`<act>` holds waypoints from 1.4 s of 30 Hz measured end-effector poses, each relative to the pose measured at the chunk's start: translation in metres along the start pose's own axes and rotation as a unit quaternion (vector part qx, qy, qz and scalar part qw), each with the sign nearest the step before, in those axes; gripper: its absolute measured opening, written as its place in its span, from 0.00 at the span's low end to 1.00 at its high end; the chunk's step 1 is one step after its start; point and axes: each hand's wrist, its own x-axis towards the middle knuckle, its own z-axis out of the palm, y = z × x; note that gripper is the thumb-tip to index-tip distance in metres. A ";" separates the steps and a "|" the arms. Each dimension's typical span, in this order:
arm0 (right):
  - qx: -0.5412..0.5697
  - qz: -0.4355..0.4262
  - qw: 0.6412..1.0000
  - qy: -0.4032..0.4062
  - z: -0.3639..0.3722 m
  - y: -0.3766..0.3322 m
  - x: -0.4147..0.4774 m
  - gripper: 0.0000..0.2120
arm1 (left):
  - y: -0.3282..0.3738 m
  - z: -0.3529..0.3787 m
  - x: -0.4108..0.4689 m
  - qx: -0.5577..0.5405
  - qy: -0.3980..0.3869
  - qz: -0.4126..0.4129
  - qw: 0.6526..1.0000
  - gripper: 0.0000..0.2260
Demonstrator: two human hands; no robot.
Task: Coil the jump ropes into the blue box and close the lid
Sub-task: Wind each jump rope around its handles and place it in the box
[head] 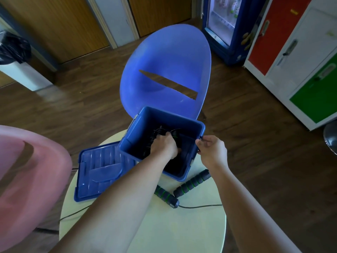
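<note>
My left hand [165,145] sits inside the blue box [138,123], centre frame, seemingly clenched on the coiled rope [158,131]; right hand [211,148] pinches its rim. Next I coil the second rope [191,183], lower centre on the desk [182,227].

Mouth of the blue box [169,115] is half taken: the left hand [165,145] is down inside gripping the coiled rope [158,130], so only the far side is free. The right hand [212,148] pinches the right rim. The lid [102,172] lies flat against the box's left wall. Foam handles [192,183] and a cord [200,206] sit just in front; the near counter [182,230] is open. A blue chair [164,61] is right behind the box, and a pink chair [27,161] crowds the left.
</note>
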 end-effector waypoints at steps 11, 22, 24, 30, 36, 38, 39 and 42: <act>0.026 0.011 1.000 -0.010 -0.001 0.001 0.001 0.13 | -0.011 -0.002 0.000 -0.281 -0.095 0.055 0.953 0.05; 0.027 0.006 1.000 -0.010 0.001 0.006 0.005 0.11 | -0.025 0.008 0.017 -0.071 0.018 0.080 0.994 0.14; 0.022 0.007 1.000 -0.010 0.001 0.007 0.007 0.12 | -0.025 0.007 0.018 -0.117 -0.029 0.089 0.989 0.15; 0.029 0.013 0.999 -0.009 0.003 0.010 0.009 0.14 | -0.040 0.005 0.025 -0.184 -0.134 0.115 0.967 0.13; 0.033 0.014 0.999 -0.007 0.004 0.011 0.009 0.13 | -0.057 -0.019 0.015 -0.109 0.145 0.095 0.979 0.05; 0.032 0.015 0.999 -0.009 0.004 0.010 0.009 0.13 | -0.066 -0.022 0.019 -0.053 0.123 0.034 0.990 0.12; 0.033 0.015 0.999 -0.009 0.004 0.010 0.009 0.13 | -0.069 -0.022 0.024 -0.028 0.071 0.003 0.997 0.17; 0.035 0.012 0.999 -0.010 0.004 0.010 0.009 0.13 | -0.074 -0.022 0.038 -0.045 -0.057 -0.031 0.997 0.31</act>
